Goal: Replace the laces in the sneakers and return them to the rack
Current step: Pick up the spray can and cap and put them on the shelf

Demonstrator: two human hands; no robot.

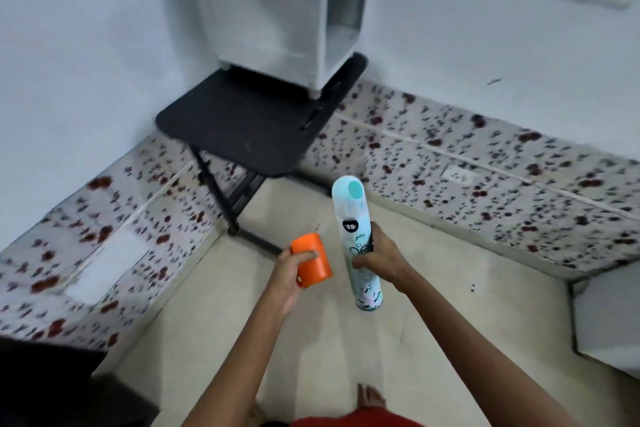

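The tall pale-teal spray can [356, 229] looks like smooth metal with a slight sheen and a printed wrap; its rounded cap looks like glossy plastic. The small orange cylindrical cup [313, 263] appears to be smooth matt plastic. The black folding surface [249, 125] has a dull, matt top, faintly scuffed, on thin dark legs that look like painted metal. The white boxy appliance [277, 7] on it seems to be matt plastic, though blur hides detail. The cream floor [433, 305] is smooth tile with a soft shine; the speckled skirting [485, 156] looks like polished stone chip. The walls are matt white paint.
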